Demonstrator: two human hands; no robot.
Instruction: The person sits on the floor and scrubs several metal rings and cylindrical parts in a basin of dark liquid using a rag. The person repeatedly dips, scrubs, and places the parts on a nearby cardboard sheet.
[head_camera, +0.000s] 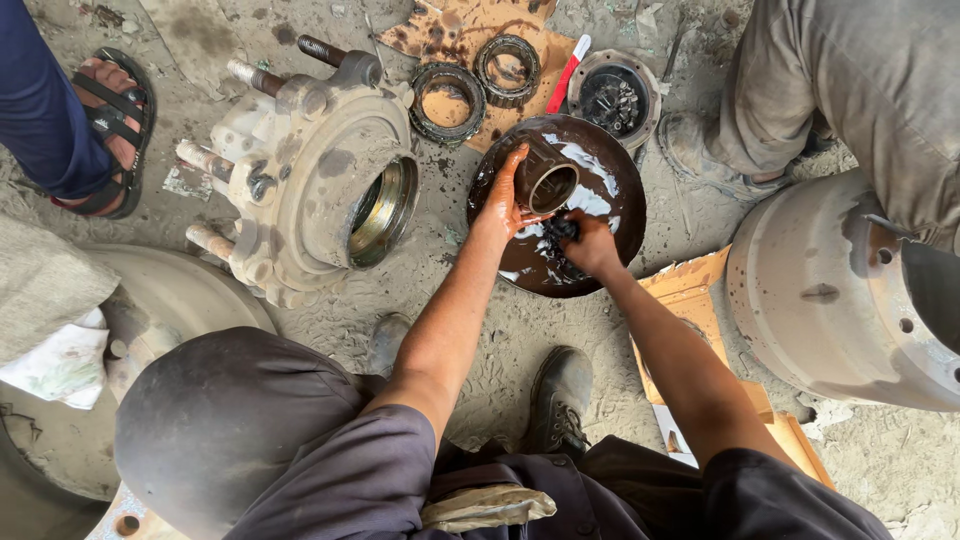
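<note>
A flattened sheet of brown cardboard (470, 40) lies far on the oily floor (470, 330), carrying two dark bearing rings (447, 102); a red-and-white brush (567, 72) leans at its right edge beside a round grey cap (613, 98). To the right, near the person, more tan cardboard (700, 300) juts out from under a pale brake drum (840, 300). In the middle sits a shallow dark pan (600, 170) of black liquid with pale streaks. The left hand (500, 205) curls around a short metal sleeve (548, 183) tilted in the pan, and the right hand (588, 245) closes on a dark rag (558, 230) just beside it. A large grey wheel hub (310, 180) lies left of the pan with a narrow strip of floor between them; the person's shoes (560, 400) crowd the near side.
</note>
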